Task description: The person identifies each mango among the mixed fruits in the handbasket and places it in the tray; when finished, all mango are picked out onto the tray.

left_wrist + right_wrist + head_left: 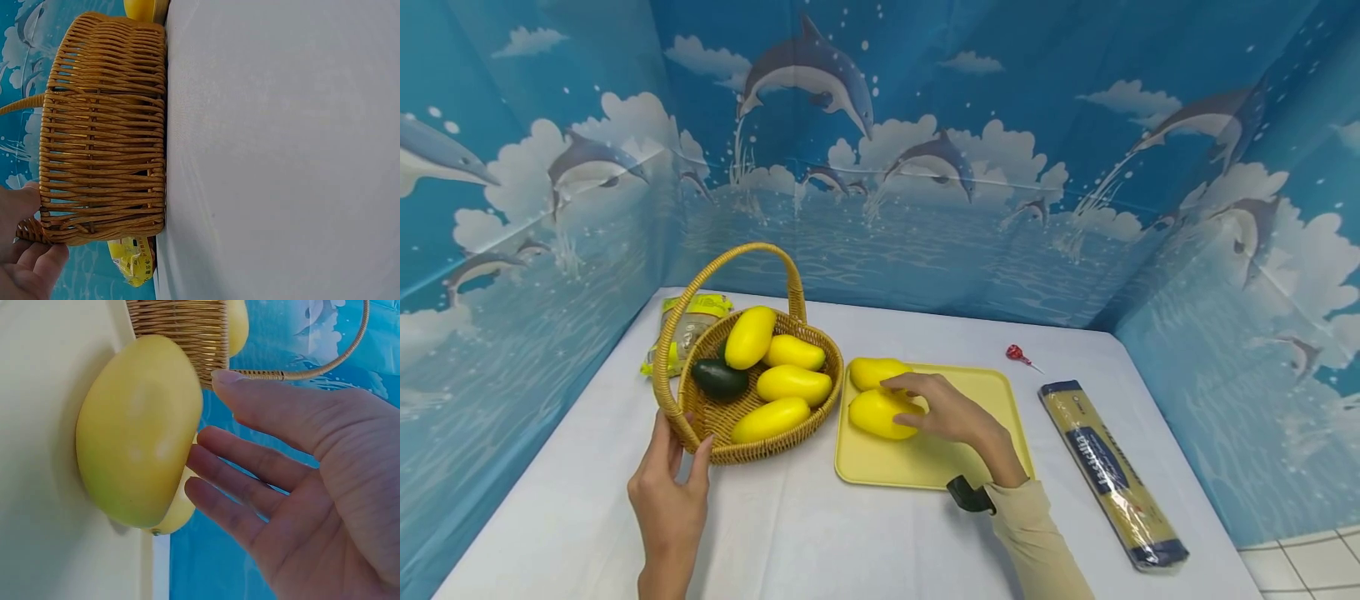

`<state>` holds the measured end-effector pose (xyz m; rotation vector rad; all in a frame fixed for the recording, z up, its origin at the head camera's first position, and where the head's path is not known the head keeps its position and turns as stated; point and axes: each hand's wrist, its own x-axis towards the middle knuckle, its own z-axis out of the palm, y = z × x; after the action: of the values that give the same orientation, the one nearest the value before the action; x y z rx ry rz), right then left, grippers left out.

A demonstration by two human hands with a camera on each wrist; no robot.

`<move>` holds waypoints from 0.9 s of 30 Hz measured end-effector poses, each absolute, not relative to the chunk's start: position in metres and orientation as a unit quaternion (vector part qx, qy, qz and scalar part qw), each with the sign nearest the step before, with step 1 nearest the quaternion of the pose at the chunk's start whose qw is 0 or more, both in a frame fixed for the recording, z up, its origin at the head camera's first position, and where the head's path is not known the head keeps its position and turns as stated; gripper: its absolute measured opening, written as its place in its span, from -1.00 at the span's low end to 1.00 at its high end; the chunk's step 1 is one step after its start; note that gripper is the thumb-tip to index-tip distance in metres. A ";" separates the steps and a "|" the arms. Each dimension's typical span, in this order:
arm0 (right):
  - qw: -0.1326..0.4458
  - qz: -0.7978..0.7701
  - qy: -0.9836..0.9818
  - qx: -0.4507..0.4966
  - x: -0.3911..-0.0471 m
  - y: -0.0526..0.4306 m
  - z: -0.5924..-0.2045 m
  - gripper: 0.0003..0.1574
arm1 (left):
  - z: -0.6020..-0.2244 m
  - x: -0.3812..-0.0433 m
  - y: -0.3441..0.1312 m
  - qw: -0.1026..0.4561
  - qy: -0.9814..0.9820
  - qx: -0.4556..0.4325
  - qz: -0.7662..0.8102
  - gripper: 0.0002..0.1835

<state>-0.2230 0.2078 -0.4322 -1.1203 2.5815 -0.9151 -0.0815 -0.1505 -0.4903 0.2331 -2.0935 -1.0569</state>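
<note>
Remotely, I read the left hand [670, 492] at the lower left of the head frame, its thumb and fingers pinching the rim of the wicker basket [752, 452] near the foot of its arched handle [796, 292]; the left wrist view showed the same pinch at its lower left. Inside the basket, left of centre, I counted four yellow mangoes [793, 383] and a dark green fruit [718, 379], with another dark shape half hidden behind. The right hand [951, 410], just below the frame's centre, lay spread wide over the front mango [876, 417], thumb well apart from the fingers; I could not tell whether the fingertips touched it. That mango sat on the left part of a pale yellow tray [981, 387], just in front of a second mango [868, 372]. A dark device [970, 495] showed at the right wrist, by a beige sleeve [1041, 533]. Behind the basket, mid-left, I noted a yellow-green packet [700, 321]; right of centre, a red lollipop [1015, 353]; at the lower right, a long gold-and-navy packet [1108, 475], slanting across the white tabletop [805, 533]. A dolphin-print backdrop [910, 250] filled the upper frame.
</note>
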 end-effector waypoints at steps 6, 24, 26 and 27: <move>0.091 -0.314 0.861 -0.390 -0.226 0.208 -0.426 -0.37 | -0.489 -0.082 -0.150 0.388 -0.816 0.086 -0.419 -0.06; 0.101 -0.279 0.826 -0.480 -0.245 0.161 -0.343 -0.27 | -0.491 -0.082 -0.152 0.387 -0.816 0.089 -0.420 -0.06; 0.108 -0.271 0.821 -0.491 -0.248 0.154 -0.336 -0.25 | -0.492 -0.082 -0.151 0.389 -0.815 0.087 -0.422 -0.07; 0.110 -0.268 0.818 -0.497 -0.250 0.150 -0.333 -0.23 | -0.492 -0.082 -0.151 0.390 -0.814 0.085 -0.423 -0.07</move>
<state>-0.2503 0.1500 -0.3333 -1.4605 2.4039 -0.7866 -0.0819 -0.1512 -0.4920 0.2152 -2.0677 -1.0744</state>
